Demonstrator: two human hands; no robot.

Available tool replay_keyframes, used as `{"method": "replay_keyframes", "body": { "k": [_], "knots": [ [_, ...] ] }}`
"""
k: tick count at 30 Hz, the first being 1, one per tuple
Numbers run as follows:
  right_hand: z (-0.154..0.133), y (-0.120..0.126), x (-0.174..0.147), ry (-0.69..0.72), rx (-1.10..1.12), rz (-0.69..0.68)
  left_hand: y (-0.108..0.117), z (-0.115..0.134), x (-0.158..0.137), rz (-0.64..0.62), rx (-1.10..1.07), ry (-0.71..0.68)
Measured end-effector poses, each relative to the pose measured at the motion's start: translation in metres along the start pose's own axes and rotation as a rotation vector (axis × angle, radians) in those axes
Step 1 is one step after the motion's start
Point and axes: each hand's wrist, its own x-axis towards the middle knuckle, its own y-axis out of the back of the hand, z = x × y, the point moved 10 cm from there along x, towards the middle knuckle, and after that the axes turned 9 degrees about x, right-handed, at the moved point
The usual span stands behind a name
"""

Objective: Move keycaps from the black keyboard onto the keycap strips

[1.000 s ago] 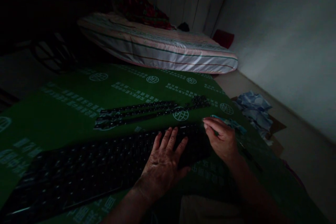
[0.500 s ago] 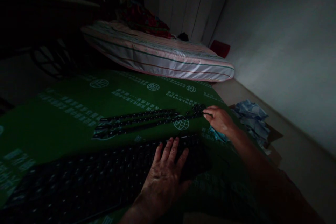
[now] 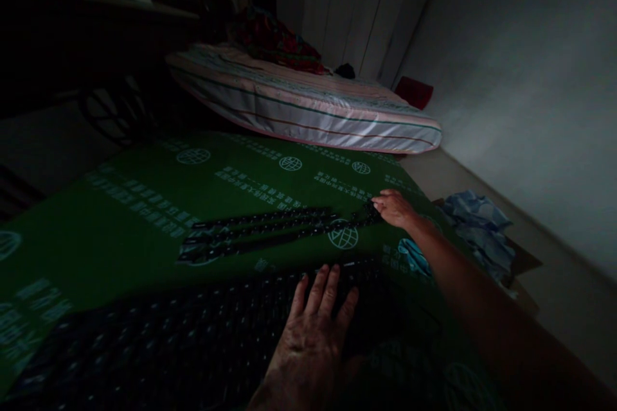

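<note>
A black keyboard (image 3: 159, 327) lies across the near part of the green printed surface (image 3: 144, 173). My left hand (image 3: 315, 334) rests on its right part, fingers spread. Beyond the keyboard, small black keycaps (image 3: 260, 225) lie in several long rows. A loose heap of keycaps (image 3: 370, 210) sits at the right end of these rows. My right hand (image 3: 393, 207) is at that heap with fingertips drawn together. Whatever lies between them is too dark and small to make out.
A crumpled blue cloth (image 3: 414, 257) lies near my right forearm. Behind the green surface stands a mattress (image 3: 328, 122) with a striped cover. Light-blue crumpled fabric (image 3: 475, 221) is on the floor at right, near the wall (image 3: 535, 77). A dark table (image 3: 96, 26) stands at far left.
My right hand has moved a little left and forward, over the keycap heap. The left hand stays spread on the keyboard. The whole view has shifted slightly.
</note>
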Motion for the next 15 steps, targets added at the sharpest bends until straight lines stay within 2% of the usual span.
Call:
{"method": "replay_keyframes", "body": {
  "k": [8,15],
  "knots": [
    [0.0047,-0.0100,0.0077,0.015,-0.012,-0.041,-0.0054,0.0024,-0.0009,-0.035,-0.011,-0.013],
    [0.0033,-0.0085,0.0109,-0.014,-0.023,-0.046,-0.0009,0.0037,-0.0011,-0.006,-0.001,-0.025]
  ]
}}
